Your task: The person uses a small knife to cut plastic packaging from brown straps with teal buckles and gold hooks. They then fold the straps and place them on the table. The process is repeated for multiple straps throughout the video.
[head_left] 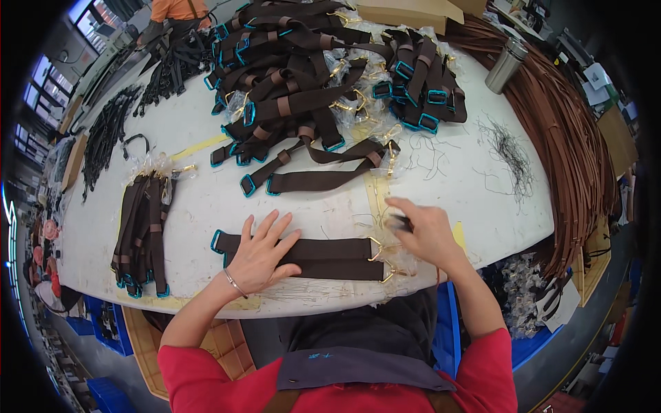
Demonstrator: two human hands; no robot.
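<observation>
On the white counter (196, 210), a heap of dark straps (299, 89) lies beyond two brown straps (337, 249) set side by side, the left hand (258, 256) spread flat across them, the right hand (428, 234) curled round a small black object (400, 223) near their gold metal rings (374, 259)

Two hands (263, 256); two straps (337, 248) under the left one; one bracelet (235, 283); one flask (506, 67).

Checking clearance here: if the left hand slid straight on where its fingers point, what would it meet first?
The left hand would likely first meet the dark brown strap lying farther up the white tabletop, though hand height is unclear.
</observation>
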